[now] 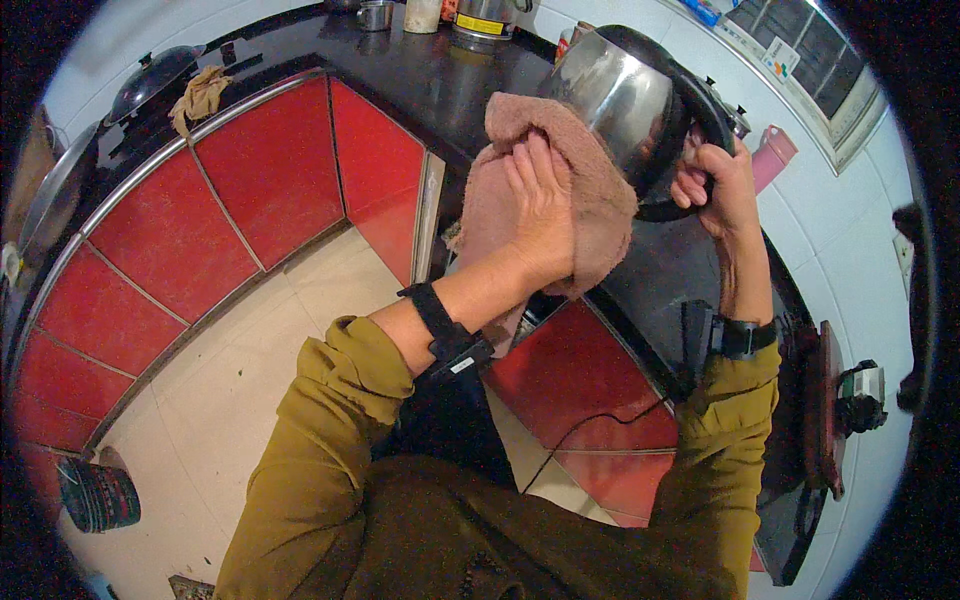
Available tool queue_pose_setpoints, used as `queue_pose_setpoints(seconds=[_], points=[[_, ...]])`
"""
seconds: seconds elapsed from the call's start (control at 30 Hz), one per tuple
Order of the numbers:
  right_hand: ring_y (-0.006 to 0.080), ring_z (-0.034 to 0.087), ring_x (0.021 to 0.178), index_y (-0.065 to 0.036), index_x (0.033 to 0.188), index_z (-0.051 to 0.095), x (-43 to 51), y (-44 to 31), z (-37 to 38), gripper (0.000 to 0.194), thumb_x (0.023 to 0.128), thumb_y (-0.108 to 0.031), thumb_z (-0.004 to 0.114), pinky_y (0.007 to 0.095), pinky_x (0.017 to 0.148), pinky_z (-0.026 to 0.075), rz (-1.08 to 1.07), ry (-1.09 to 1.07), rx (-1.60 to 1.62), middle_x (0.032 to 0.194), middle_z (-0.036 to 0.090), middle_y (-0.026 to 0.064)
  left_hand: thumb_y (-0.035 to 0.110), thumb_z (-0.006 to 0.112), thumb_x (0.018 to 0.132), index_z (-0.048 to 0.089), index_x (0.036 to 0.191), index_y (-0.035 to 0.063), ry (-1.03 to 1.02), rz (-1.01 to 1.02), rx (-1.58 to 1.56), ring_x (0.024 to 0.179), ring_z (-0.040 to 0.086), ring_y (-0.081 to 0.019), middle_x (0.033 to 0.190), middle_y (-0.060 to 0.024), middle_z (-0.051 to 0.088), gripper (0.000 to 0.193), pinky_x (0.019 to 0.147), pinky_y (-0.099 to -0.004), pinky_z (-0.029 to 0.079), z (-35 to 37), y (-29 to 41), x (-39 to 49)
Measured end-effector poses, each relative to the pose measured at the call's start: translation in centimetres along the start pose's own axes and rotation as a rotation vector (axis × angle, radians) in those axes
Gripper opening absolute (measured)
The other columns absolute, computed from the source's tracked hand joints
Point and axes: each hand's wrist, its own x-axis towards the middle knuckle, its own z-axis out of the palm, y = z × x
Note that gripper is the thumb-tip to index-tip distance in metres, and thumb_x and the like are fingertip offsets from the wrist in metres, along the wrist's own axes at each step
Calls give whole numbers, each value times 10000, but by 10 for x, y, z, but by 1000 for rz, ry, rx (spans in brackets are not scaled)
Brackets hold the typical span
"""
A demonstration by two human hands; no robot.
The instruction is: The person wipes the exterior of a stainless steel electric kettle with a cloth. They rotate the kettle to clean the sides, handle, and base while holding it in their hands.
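Note:
A shiny stainless steel kettle [619, 90] with a black base is held tilted above the dark counter. Its curved black handle [709, 97] is in the grip of my right hand [716, 176]. Against the kettle's lower side lies a thick brownish-pink towel [600, 232], spread wide and folded over at the top. My left hand [541, 202] presses flat on this towel, its fingertips tucked into the fold. The towel hides part of the kettle's body, and its lower end hangs down past my left wrist.
The black countertop [480, 86] bends around a corner above red-tiled cabinets [262, 150]. A metal mug [375, 15] stands at the back. A tan rag [201, 94] hangs over the left edge beside a dark lid [154, 79]. A bucket [99, 495] is on the floor; a cable [585, 424] hangs before the cabinet.

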Motion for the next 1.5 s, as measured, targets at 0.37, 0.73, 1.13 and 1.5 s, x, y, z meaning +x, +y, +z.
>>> queue_pose_setpoints(seconds=[0.37,0.73,1.13,1.5], points=[[115,356,367,-27,791,460,4,4,-11,111,747,38,540,316,370,352,-9,-128,61,549,377,29,308,684,775,587,997,20,69,301,-5,960,584,-360,1016,-186,607,377,844,-395,469,-9,-72,94],[113,351,369,-24,798,475,4,5,-11,98,754,49,524,308,359,326,-6,-141,88,553,367,28,310,523,950,591,973,54,15,310,-281,798,602,-304,945,-129,655,266,701,-401,515,80,-139,164],[120,377,370,15,791,505,1,4,3,60,808,-22,550,307,377,384,-68,96,-127,525,437,50,277,601,865,602,961,49,51,269,-267,784,594,-350,862,-148,633,247,702,-418,503,44,-99,149],[133,391,375,19,832,510,-1,3,12,62,791,-15,541,312,392,402,-118,193,-213,525,450,58,341,634,832,633,986,40,-272,-58,-311,1022,611,-310,1032,-178,638,338,859,-399,481,0,-76,95]])
